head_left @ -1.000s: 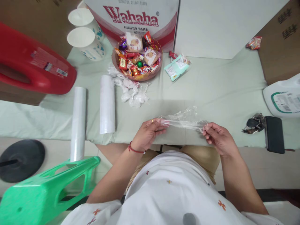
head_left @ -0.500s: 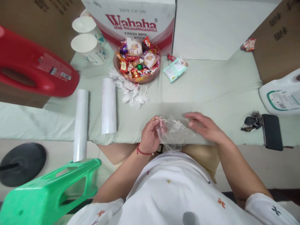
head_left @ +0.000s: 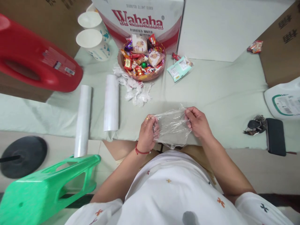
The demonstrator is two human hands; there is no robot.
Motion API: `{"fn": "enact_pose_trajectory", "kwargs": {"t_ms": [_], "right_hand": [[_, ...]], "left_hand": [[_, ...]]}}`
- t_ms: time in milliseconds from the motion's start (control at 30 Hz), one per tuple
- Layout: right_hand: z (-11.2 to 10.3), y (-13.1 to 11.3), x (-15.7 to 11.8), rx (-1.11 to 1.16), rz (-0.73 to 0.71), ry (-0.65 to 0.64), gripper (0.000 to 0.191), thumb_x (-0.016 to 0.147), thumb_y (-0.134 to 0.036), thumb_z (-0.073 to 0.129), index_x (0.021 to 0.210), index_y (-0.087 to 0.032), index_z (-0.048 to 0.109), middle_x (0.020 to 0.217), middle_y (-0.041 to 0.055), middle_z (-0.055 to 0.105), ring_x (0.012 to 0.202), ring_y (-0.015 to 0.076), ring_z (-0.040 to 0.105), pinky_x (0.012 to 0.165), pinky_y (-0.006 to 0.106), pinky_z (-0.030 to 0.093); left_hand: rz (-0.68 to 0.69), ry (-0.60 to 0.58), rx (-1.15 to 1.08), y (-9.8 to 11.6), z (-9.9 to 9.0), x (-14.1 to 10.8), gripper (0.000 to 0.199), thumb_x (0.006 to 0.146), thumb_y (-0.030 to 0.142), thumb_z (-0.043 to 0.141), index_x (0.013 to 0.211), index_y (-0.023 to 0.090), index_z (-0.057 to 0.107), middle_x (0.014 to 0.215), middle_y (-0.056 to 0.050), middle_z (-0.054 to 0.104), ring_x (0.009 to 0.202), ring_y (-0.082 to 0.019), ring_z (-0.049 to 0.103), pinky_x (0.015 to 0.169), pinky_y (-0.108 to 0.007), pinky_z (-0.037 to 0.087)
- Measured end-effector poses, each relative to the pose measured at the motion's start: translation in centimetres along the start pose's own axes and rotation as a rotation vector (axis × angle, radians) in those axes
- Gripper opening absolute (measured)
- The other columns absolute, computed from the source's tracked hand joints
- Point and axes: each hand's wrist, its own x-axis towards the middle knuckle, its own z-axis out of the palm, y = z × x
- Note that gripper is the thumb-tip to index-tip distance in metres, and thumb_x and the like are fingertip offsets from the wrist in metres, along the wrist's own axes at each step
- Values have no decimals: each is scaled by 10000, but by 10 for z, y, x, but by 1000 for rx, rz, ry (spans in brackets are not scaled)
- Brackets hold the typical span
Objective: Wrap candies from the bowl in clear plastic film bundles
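Note:
A clear, thin plastic bag (head_left: 172,126) is stretched between my two hands at the front edge of the table. My left hand (head_left: 148,131) pinches its left side, thumb on top, with a red cord bracelet at the wrist. The right side of the bag is gripped between the thumb and fingers of my right hand (head_left: 198,121). Its lower part droops over the table edge above my lap. Beyond my left hand lie a clump of crumpled white plastic bags (head_left: 138,93) and a white roll (head_left: 111,103).
A bowl of wrapped candies (head_left: 142,59) stands before a Wahaha carton (head_left: 150,22). Left are paper cups (head_left: 92,43), a red jug (head_left: 37,59), another white roll (head_left: 83,120) and a green stool (head_left: 51,187). Right are keys (head_left: 255,125), a black phone (head_left: 276,136) and a white jug (head_left: 284,98).
My right hand, open and apart from the bag before, has moved left and taken hold of its right side. The bag is now spread wider between both hands. The view has shifted slightly.

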Motion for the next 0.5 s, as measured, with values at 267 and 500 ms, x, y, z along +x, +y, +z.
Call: {"fn": "enact_pose_trajectory", "kwargs": {"t_ms": [267, 500], "right_hand": [[-17, -18, -8, -143, -23, -188, 374, 857, -603, 742, 903, -237, 679, 640, -45, 544, 437, 77, 401, 406, 250, 312], [-11, -31, -8, -208, -51, -299, 418, 855, -643, 725, 919, -231, 696, 681, -43, 572, 441, 70, 396, 422, 254, 322]], "left_hand": [[667, 329, 662, 33, -25, 8, 295, 999, 481, 556, 1054, 237, 713, 1074, -56, 661, 1031, -209, 623, 927, -301, 483], [338, -439, 717, 43, 30, 30, 345, 897, 526, 696, 841, 188, 735, 850, -42, 722, 838, -213, 648, 809, -307, 486]]}}
